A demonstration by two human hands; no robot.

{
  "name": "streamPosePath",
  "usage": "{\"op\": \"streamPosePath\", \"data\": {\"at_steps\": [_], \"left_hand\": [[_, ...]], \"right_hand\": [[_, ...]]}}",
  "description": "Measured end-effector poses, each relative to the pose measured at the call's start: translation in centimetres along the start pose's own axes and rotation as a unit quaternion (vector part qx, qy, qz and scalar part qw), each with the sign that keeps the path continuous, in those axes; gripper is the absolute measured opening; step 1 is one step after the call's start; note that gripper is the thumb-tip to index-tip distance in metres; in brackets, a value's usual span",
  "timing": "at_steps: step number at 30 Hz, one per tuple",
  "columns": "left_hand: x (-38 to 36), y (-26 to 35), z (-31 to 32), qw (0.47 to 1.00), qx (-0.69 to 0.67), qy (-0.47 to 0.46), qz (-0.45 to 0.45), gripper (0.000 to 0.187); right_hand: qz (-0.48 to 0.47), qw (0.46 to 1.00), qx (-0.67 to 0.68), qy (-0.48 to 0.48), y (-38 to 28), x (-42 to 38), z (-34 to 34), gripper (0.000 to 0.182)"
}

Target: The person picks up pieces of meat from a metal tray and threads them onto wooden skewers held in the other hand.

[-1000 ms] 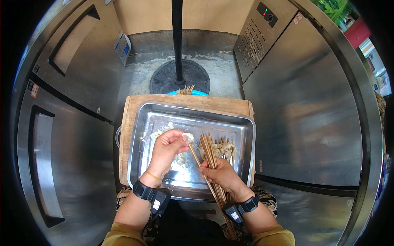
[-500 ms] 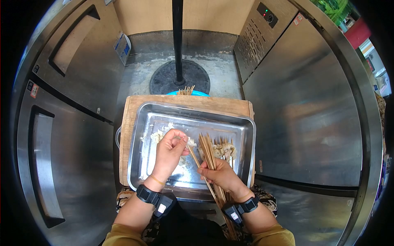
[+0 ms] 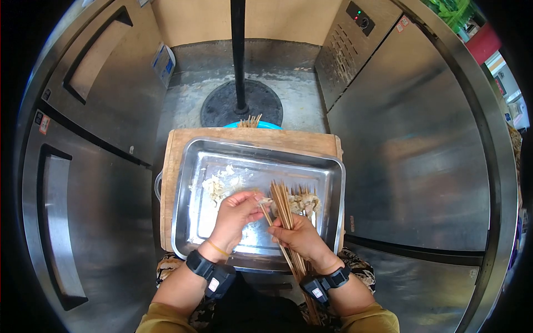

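My left hand (image 3: 240, 213) pinches a small pale piece of food (image 3: 266, 201) at the tip of one bamboo skewer. In my right hand (image 3: 298, 236) is a bundle of bamboo skewers (image 3: 282, 201), tips pointing away from me, with the single skewer angled out to the left. Both hands are over a steel tray (image 3: 327, 188). Pale shredded food (image 3: 213, 187) lies on the tray's left side. Just beyond my right hand, loaded skewers (image 3: 307, 203) rest in the tray, partly hidden by the bundle.
The tray sits on a wooden board (image 3: 171, 183). Behind it, more skewers (image 3: 251, 120) stick up from a blue container (image 3: 272, 125). A black pole (image 3: 239, 61) stands on a round base. Steel cabinets line the left (image 3: 111, 211) and right (image 3: 411, 150).
My left hand has moved slightly right and toward me, and its fingers have spread a little around the skewer tip. The right hand stays nearly in place with its bundle.
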State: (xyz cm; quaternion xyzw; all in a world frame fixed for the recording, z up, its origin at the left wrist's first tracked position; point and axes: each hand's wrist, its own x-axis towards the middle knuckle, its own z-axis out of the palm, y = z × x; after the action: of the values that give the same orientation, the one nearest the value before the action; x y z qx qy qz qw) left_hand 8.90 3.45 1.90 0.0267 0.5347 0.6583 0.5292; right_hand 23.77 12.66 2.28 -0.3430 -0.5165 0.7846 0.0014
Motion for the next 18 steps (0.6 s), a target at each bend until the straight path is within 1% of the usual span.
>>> {"op": "streamPosePath", "data": {"at_steps": [4,5,6,7,8,9,10,12,13,16,18], "left_hand": [[-0.3,-0.2,-0.1,0.998,0.05,-0.029,-0.008,0.019],[-0.1,0.6,-0.2,0.996,0.078,0.0,0.034,0.016],[0.5,1.1,-0.9,0.981,0.17,0.023,0.093,0.015],[1.2,1.4,-2.2,0.953,0.26,0.045,0.151,0.013],[1.8,1.5,-3.0,0.912,0.346,0.067,0.209,0.013],[1.7,1.6,-2.9,0.888,0.384,0.068,0.243,0.015],[1.4,1.5,-2.7,0.85,0.454,0.042,0.265,0.016],[0.5,1.3,-1.6,0.755,0.584,-0.01,0.3,0.019],[0.3,0.7,-1.1,0.727,0.589,-0.009,0.352,0.019],[0.9,-0.2,-0.9,0.678,0.649,0.012,0.345,0.014],[1.2,-0.1,-1.1,0.673,0.663,0.028,0.326,0.011]], "right_hand": [[-0.006,0.999,0.015,0.027,0.0,0.1,-0.8,0.008],[-0.01,0.999,0.018,0.044,-0.2,0.1,-0.9,0.007],[-0.014,0.998,0.02,0.06,-0.4,0.1,-1.1,0.007],[-0.015,0.998,0.039,0.057,-0.7,-0.1,-1.2,0.007],[-0.012,0.998,0.033,0.057,-0.7,-0.1,-1.2,0.007],[-0.01,0.998,0.026,0.057,-0.7,-0.1,-1.3,0.007],[-0.008,0.998,0.02,0.058,-0.7,-0.1,-1.3,0.007],[-0.015,0.998,0.032,0.048,-0.6,0.0,-1.2,0.007],[-0.017,0.998,0.038,0.044,-0.5,0.0,-1.2,0.007],[-0.028,0.998,0.031,0.038,-0.4,0.0,-1.3,0.007],[-0.027,0.998,0.03,0.04,-0.4,0.1,-1.3,0.007]]}}
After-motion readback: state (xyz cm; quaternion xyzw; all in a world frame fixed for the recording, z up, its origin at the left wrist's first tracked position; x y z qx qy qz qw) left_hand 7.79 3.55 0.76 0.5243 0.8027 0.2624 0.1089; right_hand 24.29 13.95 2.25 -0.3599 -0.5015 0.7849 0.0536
